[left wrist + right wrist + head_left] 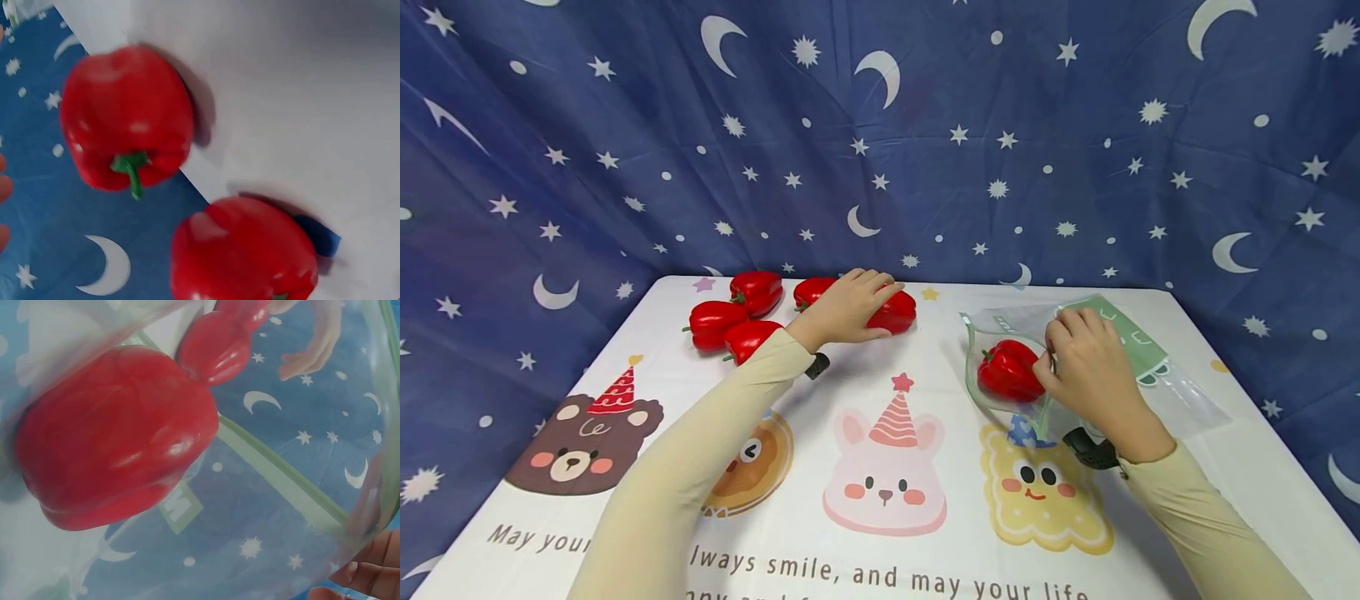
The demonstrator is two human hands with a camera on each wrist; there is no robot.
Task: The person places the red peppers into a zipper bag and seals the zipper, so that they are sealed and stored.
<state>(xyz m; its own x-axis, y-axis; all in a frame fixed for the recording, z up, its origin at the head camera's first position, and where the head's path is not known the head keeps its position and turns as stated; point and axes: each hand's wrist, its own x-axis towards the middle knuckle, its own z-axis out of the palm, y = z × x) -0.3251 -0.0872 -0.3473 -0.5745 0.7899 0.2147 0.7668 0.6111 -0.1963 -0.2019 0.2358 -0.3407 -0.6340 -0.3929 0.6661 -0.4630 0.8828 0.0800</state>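
My left hand (853, 307) reaches over the back of the table, fingers stretched out just above a red bell pepper (898, 312). Another bell pepper (811, 292) lies partly hidden behind that hand. In the left wrist view, one bell pepper (128, 119) lies apart from the fingertips at the left edge. On the right, my right hand (1093, 375) pinches the edge of a clear zip bag (972, 367) with a green print, its mouth held wide. Inside the bag's mouth sits a bell pepper (1009, 371), seen through the plastic in the right wrist view too.
Three more bell peppers, one of them at the back (756, 292), cluster at the left. A white tablecloth (805, 567) with printed cartoon animals covers the table. Behind its back edge hangs a blue curtain (925, 167) with moons and stars.
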